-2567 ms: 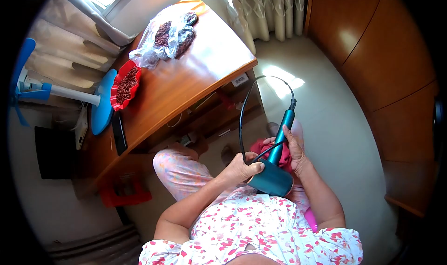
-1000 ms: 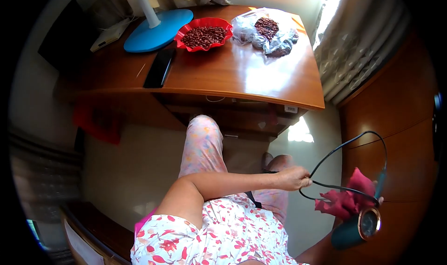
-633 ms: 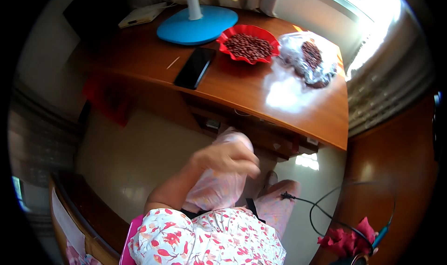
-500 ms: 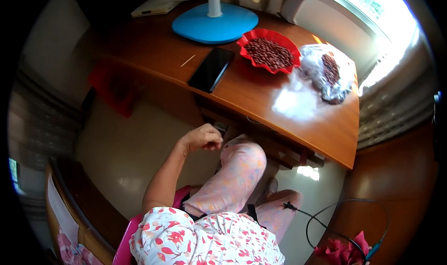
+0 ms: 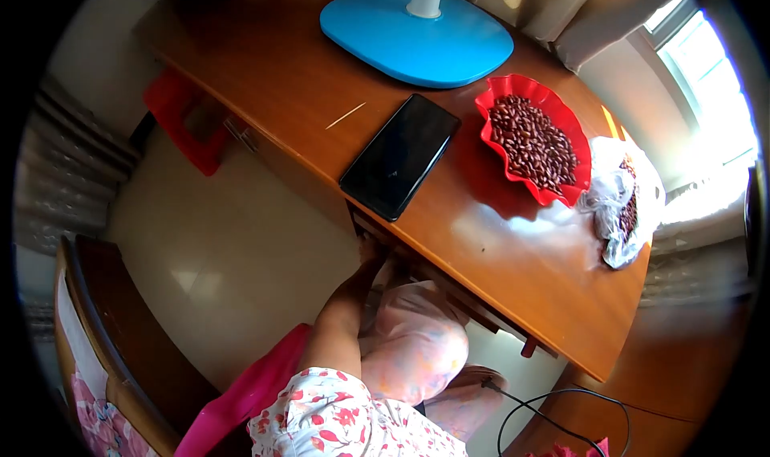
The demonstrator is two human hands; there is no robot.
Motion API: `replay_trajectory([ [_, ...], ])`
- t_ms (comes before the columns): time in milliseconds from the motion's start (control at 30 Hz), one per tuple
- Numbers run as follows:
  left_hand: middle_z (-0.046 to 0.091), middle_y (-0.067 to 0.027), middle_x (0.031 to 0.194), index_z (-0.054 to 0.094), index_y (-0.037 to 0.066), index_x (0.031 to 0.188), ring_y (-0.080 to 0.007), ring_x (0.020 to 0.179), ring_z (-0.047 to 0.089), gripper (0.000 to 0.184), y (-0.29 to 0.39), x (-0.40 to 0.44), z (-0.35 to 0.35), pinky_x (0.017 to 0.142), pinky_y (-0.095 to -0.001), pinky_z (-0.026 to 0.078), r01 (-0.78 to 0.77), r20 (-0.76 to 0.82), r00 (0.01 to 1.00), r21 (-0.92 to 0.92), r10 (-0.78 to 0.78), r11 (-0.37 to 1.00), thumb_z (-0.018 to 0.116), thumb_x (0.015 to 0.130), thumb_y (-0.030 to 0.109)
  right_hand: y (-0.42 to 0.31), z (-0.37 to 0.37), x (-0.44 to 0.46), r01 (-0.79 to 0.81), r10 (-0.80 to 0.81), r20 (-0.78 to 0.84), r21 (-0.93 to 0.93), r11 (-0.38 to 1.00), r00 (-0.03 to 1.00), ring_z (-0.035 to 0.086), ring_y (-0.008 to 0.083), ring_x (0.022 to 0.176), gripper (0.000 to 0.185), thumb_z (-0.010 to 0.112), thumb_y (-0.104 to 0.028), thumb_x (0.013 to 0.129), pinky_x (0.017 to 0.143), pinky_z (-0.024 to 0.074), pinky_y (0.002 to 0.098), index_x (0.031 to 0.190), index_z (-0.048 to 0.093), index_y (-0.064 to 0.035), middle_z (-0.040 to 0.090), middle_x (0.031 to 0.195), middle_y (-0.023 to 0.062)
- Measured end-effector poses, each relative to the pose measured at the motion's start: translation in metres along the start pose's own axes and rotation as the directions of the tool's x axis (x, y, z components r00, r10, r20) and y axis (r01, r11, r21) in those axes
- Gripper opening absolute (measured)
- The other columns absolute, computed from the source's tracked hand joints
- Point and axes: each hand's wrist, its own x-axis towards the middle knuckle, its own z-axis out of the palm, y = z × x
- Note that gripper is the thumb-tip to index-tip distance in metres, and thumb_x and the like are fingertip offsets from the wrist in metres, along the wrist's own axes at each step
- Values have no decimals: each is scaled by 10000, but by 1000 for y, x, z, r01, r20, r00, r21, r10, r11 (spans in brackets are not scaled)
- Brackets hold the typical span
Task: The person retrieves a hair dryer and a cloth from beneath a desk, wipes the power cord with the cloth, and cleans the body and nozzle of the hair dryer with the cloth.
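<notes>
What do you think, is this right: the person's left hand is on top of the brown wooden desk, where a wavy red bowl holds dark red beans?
No, not on top: the head view shows the person's left hand below the front edge of the brown wooden desk. The wavy red bowl does hold dark red beans.

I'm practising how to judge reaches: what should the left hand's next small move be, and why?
Probably a slow, short feel forward beneath the desk: the left hand is in shadow below its front edge, and whatever it may be touching there can't be made out.
</notes>
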Motion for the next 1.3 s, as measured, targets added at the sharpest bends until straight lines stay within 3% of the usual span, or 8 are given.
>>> replay_trajectory([
  [333,479,-165,1241,465,42,1220,-354,1107,487,471,1,30,34,894,-447,433,-35,-56,998,-47,33,998,573,807,242,13,16,22,-25,27,24,-61,998,999,402,290,1209,438,387,-238,946,1001,369,417,1341,317,-63,346,1348,171],
  [1300,491,-165,1230,467,47,1218,-354,1089,499,462,17,30,38,888,-442,439,-120,-26,993,-102,118,988,553,819,263,7,34,37,11,2,108,-120,993,994,432,284,1176,422,390,-245,947,993,378,418,1328,333,-70,389,1313,162],
])
